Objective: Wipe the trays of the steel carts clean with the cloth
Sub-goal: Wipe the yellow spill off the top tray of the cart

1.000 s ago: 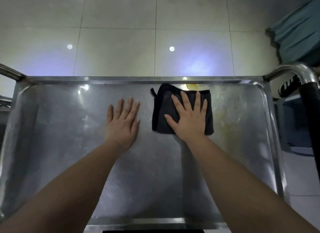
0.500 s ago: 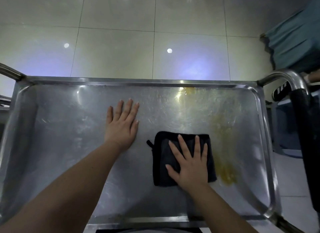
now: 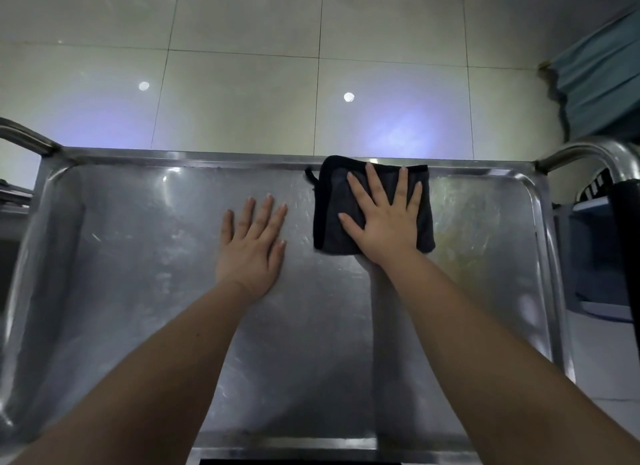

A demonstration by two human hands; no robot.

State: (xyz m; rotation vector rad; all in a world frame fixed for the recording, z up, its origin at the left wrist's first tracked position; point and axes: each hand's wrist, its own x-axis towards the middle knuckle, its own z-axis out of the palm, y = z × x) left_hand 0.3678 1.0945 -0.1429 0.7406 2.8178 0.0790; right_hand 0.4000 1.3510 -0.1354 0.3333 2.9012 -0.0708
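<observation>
At the left edge, a curved steel handle [image 3: 24, 135] rises from the corner of the cart. The tray [image 3: 138, 257] beside it is dull, scratched metal, rigid, with a raised rim all round.

The left hand [image 3: 251, 246] lies palm-down on the bare tray a little left of centre. Its fingers [image 3: 265, 212] are straight, slightly fanned, and hold nothing; it looks like a brace.

Just to its right, apart from it, sits the cloth [image 3: 327, 201], dark and folded into a thick pad. It is pushed up against the far rim, its top edge lapping onto it.

The right hand [image 3: 386, 227] presses flat on the cloth with its fingers spread wide and nothing pinched.

The cloth looks soft, light and limp, so it will likely bunch or unfold if dragged by one corner. A flat palm over its middle, as here, should keep the folds together. On smooth steel it should slide easily.

Right of the cloth, a yellowish smear [image 3: 464, 229] clouds the tray and probably needs firm pressure. Beyond it rises the right handle [image 3: 588, 153].
</observation>
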